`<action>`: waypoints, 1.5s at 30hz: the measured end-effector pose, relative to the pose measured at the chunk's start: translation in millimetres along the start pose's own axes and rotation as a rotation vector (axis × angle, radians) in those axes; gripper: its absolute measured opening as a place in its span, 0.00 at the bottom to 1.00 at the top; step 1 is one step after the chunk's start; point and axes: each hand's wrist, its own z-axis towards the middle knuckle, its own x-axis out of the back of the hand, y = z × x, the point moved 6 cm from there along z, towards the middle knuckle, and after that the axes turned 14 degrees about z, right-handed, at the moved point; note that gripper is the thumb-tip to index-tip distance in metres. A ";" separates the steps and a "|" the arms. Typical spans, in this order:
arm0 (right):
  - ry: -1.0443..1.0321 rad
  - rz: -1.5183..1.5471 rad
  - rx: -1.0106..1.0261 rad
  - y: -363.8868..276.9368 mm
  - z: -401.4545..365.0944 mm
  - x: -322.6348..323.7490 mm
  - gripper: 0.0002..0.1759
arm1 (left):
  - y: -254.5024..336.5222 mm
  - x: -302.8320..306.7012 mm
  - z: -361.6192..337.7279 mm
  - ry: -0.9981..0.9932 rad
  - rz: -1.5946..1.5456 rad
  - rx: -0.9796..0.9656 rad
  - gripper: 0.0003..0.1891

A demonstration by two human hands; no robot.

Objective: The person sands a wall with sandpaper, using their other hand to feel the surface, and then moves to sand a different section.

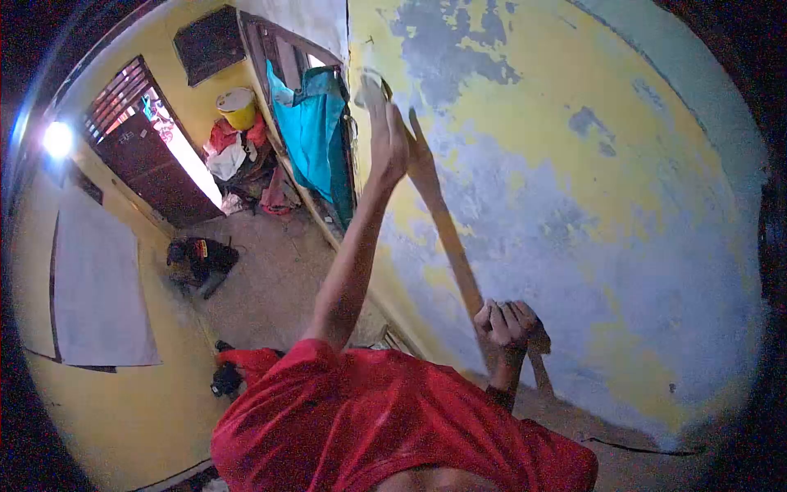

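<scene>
My left hand (387,143) is raised high on the patchy yellow wall (574,213), its fingers pressing a small pale flat piece (373,88) to the surface near the corner. What kind of thing that piece is, I cannot make out. Lower down and to the right, my right hand (507,322) is closed in a fist close to the same wall. Its fingers hide whatever may be inside. Bare grey-blue areas show where the yellow paint is gone. Shadows of both arms fall on the wall.
Left of the wall corner, a turquoise cloth (310,135) hangs at a doorway. Behind it a yellow bucket (238,109) tops a heap of cloths. A dark bag (202,261) lies on the floor, and a dark door (147,168) stands ajar. A bright lamp (59,139) shines at left.
</scene>
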 end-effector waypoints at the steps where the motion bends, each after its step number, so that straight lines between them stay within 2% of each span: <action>1: 0.014 -0.004 -0.009 1.2 -0.4 -2.5 0.03 | 9.9 -0.1 -10.7 -0.035 -0.091 0.069 0.33; 3: 0.097 0.014 0.045 -1.0 5.7 -0.7 0.03 | 44.2 11.0 -47.5 -0.100 -0.148 0.182 0.33; 4: 0.171 0.039 0.096 -4.8 7.9 2.2 0.08 | 58.4 17.9 -60.9 -0.155 -0.120 0.179 0.33; 5: 0.172 0.043 0.093 -0.9 3.8 1.1 0.08 | 64.9 21.0 -69.4 -0.212 -0.090 0.179 0.34; 7: 0.076 0.015 0.126 5.6 -9.8 -6.4 0.09 | 45.6 16.8 -55.6 -0.240 -0.190 0.215 0.34; 8: 0.053 -0.003 0.050 1.3 -3.1 -2.9 0.09 | 27.8 11.8 -41.3 -0.263 -0.293 0.249 0.35; 11: 0.068 0.025 0.032 -1.9 2.8 -0.2 0.08 | -21.8 0.0 -6.8 -0.325 -0.601 0.359 0.36; 12: -0.012 0.005 -0.055 -2.7 2.3 -0.7 0.06 | -20.5 0.6 -5.3 -0.342 -0.707 0.393 0.37; 13: -0.013 0.005 -0.062 -3.6 0.2 -1.8 0.06 | -20.0 3.5 -7.9 -0.329 -0.553 0.467 0.35; 15: 0.056 0.058 -0.081 -0.1 -1.2 -3.4 0.04 | 13.5 -0.4 -26.3 -0.183 -0.261 0.165 0.37; 16: 0.069 0.048 -0.088 0.8 -2.6 -1.9 0.04 | 33.5 -0.6 -42.3 -0.213 -0.151 0.173 0.37; 18: 0.101 0.046 0.061 -0.5 -5.0 -0.3 0.03 | 67.7 -17.0 -96.2 -0.352 -0.221 0.182 0.41; 19: 0.113 0.038 0.055 4.6 -7.0 -3.9 0.03 | 97.0 -14.9 -119.3 -0.364 -0.285 0.109 0.43; 20: 0.139 0.023 0.105 5.3 -11.4 -6.6 0.03 | 121.0 -10.7 -136.0 -0.390 -0.216 0.011 0.42; 21: 0.156 0.011 0.155 2.2 -16.0 -7.2 0.03 | 116.5 -11.7 -135.7 -0.396 -0.217 0.014 0.42; 23: 0.134 0.019 0.094 -1.5 -9.2 -4.4 0.04 | 91.8 -17.4 -122.2 -0.392 -0.193 0.083 0.40; 25: 0.118 0.022 0.026 -1.0 -4.9 3.7 0.04 | 68.5 -5.8 -66.6 -0.209 -0.295 0.103 0.37; 27: 0.094 0.011 -0.037 -1.3 -6.2 3.1 0.06 | 24.4 -7.8 -44.3 -0.229 -0.499 0.331 0.36; 29: 0.095 0.005 0.000 -1.1 -10.8 5.8 0.05 | 46.3 -14.3 -63.3 -0.262 -0.227 0.265 0.35; 30: 0.090 -0.010 0.019 0.1 -13.6 3.2 0.04 | 89.7 3.4 -71.1 -0.246 -0.147 0.076 0.35; 31: 0.086 -0.025 0.038 1.2 -14.2 0.6 0.03 | 102.3 -0.8 -91.0 -0.277 -0.203 0.141 0.35; 33: 0.111 -0.026 0.079 5.4 -10.9 -3.5 0.03 | 138.8 5.6 -121.8 -0.387 -0.191 -0.016 0.36; 35: 0.107 -0.017 0.105 3.9 -10.8 -2.3 0.02 | 124.9 -1.2 -126.2 -0.440 -0.180 0.008 0.34; 38: 0.077 -0.071 0.055 5.5 -13.7 0.5 0.04 | 117.3 13.0 -91.6 -0.402 -0.205 0.040 0.30; 41: 0.102 -0.054 0.024 5.9 -21.0 -5.7 0.03 | 80.8 5.9 -84.8 -0.458 -0.174 0.116 0.29; 43: 0.098 -0.052 0.100 5.8 -15.3 -10.1 0.03 | 78.7 0.6 -86.6 -0.534 -0.105 0.270 0.32; 44: 0.100 -0.069 0.073 2.1 -16.9 -3.1 0.03 | 89.1 -1.8 -97.3 -0.561 -0.119 0.259 0.32; 45: 0.100 -0.067 0.093 -1.9 -14.7 2.3 0.02 | 98.1 0.5 -103.6 -0.457 -0.100 0.178 0.31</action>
